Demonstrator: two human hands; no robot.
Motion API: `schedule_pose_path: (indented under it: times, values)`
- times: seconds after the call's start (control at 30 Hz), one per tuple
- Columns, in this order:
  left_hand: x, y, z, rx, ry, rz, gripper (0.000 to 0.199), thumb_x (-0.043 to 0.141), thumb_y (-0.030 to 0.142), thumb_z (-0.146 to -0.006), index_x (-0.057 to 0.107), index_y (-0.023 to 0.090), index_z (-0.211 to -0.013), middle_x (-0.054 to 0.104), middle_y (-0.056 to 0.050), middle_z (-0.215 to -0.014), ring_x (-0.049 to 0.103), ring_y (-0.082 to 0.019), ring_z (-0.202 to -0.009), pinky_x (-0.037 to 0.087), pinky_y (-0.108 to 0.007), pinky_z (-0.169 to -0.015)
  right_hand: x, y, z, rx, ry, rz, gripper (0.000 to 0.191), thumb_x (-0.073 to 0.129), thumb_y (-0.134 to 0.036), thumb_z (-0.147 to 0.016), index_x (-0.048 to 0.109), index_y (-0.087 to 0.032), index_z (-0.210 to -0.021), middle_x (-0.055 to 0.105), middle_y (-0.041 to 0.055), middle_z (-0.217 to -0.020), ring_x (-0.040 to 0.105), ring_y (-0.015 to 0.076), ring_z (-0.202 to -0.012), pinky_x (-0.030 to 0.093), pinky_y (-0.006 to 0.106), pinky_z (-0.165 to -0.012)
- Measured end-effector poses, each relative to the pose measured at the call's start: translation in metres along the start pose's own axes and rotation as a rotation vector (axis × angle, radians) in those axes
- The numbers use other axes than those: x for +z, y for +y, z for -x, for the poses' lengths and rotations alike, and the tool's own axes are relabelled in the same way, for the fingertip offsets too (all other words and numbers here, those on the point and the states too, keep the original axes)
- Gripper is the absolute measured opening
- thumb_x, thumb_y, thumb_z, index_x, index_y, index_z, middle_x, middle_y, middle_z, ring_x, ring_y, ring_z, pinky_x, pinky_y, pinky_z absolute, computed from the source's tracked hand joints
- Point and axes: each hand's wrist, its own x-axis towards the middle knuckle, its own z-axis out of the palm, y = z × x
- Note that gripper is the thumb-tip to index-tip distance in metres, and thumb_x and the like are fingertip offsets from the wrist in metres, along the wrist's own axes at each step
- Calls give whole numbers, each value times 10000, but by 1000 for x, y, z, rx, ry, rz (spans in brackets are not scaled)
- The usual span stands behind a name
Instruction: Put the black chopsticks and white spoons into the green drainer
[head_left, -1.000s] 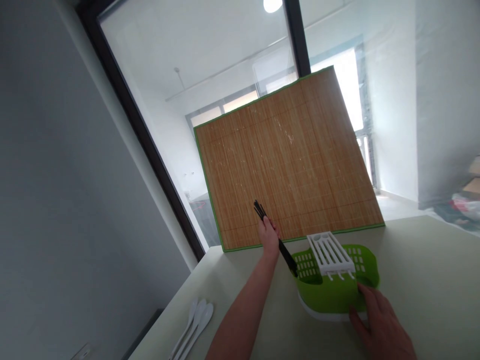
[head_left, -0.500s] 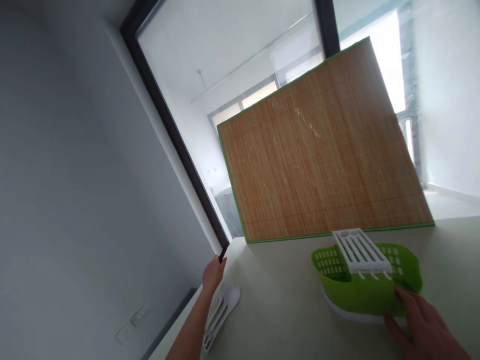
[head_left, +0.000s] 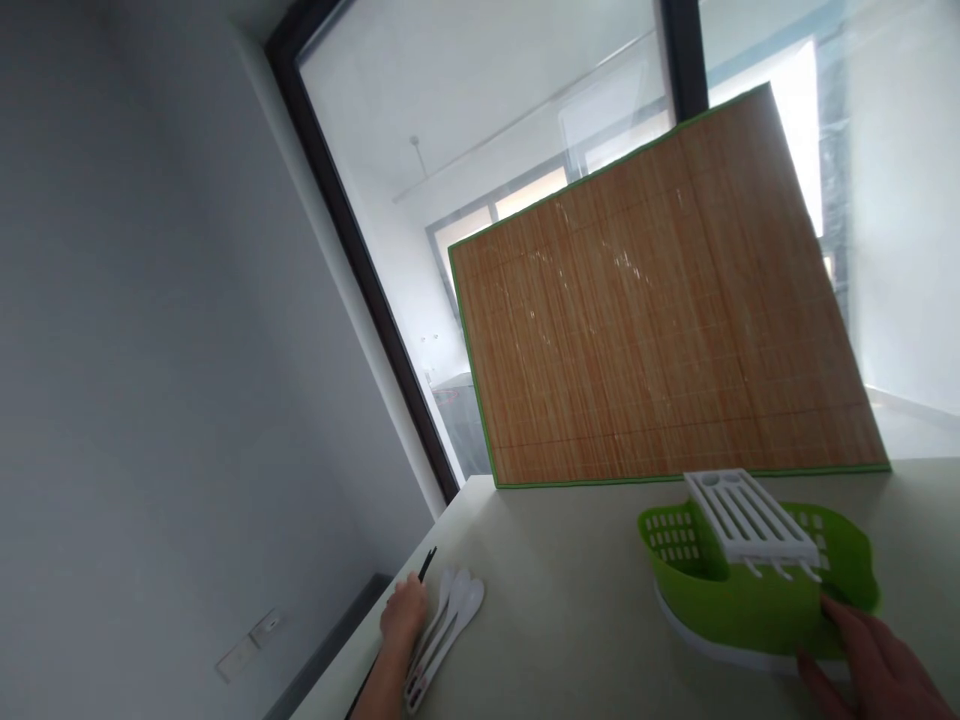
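Observation:
My left hand (head_left: 403, 610) is closed around thin black sticks (head_left: 427, 563), whose tips stick out past the fingers at the table's left side. Just right of it lie several white spoons (head_left: 455, 618), bowls pointing away from me. At the lower right, my right hand (head_left: 874, 650) has its thumb and fingers on the near right side of a green basket (head_left: 765, 610) with a white base. Across the basket's top sits a white slotted rack (head_left: 754, 520) with small hooks on its near edge.
A bamboo mat (head_left: 645, 320) with green edging stands upright at the back of the pale table (head_left: 562, 580), against a dark-framed window (head_left: 352, 240). A grey wall (head_left: 150, 350) with sockets (head_left: 251, 642) is on the left.
My left hand has come nearer and lower left with the black sticks, uncovering more of the spoons. The view has shifted slightly; my right hand remains at the basket.

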Motion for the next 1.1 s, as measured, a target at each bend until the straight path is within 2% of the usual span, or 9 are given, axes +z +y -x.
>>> schedule_pose_path:
  times: [0.2,0.33,0.53,0.67,0.8,0.87,0.97,1.03,1.1]
  values:
    - [9,-11,-11,44,-52,-125,345,391,329,-875,578,126,-1082,613,-177,-1121,573,-307,-1054,438,-375,-802,-7,-7,-2,5,-25,-4,550,412,-521,-822,407,-149,-1227,536,166,-1152,537,347,-1058,459,494,-870]
    - [11,-13,-7,71,-68,-176,338,381,331,-878,606,143,-1046,634,-165,-1076,581,-315,-1027,442,-391,-776,-14,-16,-5,22,-32,-19,548,404,-513,-826,411,-151,-1236,547,160,-1153,539,336,-1059,459,486,-879]
    - [14,-8,2,151,-63,-205,378,285,169,-880,615,190,-1063,627,-128,-1090,572,-275,-1025,434,-359,-762,-28,-33,-8,48,-55,-18,534,369,-519,-842,424,-149,-1223,538,169,-1173,519,346,-1086,466,491,-857]
    - [10,-6,7,185,-71,-185,415,242,161,-892,619,203,-1060,623,-117,-1083,569,-270,-1019,439,-362,-756,-40,-45,-12,59,-67,17,510,352,-489,-859,425,-142,-1226,534,164,-1177,523,325,-1081,472,468,-867]
    - [0,2,4,182,-40,-157,397,273,189,-893,584,140,-1134,604,-158,-1113,543,-318,-1051,447,-416,-791,-44,-52,-14,74,-65,25,482,352,-469,-867,414,-155,-1227,531,153,-1172,522,315,-1082,474,460,-864]
    - [-9,20,4,213,15,-139,407,296,206,-899,519,120,-1229,547,-157,-1224,489,-303,-1135,418,-411,-888,-44,-56,-14,82,-63,12,479,351,-462,-873,396,-158,-1241,515,153,-1191,519,311,-1093,472,453,-872]
    - [-28,70,23,377,102,-43,426,295,262,-924,437,176,-1316,461,-88,-1344,426,-218,-1218,363,-319,-988,-46,-63,-15,120,-53,-19,502,338,-464,-881,359,-159,-1279,487,151,-1222,526,308,-1092,481,442,-856]
    - [-43,115,55,595,132,183,407,323,302,-919,475,210,-1286,479,-72,-1323,488,-218,-1154,416,-315,-933,-51,-69,-15,164,-44,-34,524,332,-478,-883,338,-169,-1307,475,145,-1233,541,303,-1072,500,428,-815]
    - [-55,160,100,843,95,382,388,340,338,-916,507,252,-1255,523,-57,-1275,564,-211,-1038,452,-320,-887,-57,-74,-17,214,-30,-43,538,337,-497,-883,331,-191,-1326,466,131,-1246,563,286,-1034,524,393,-739]
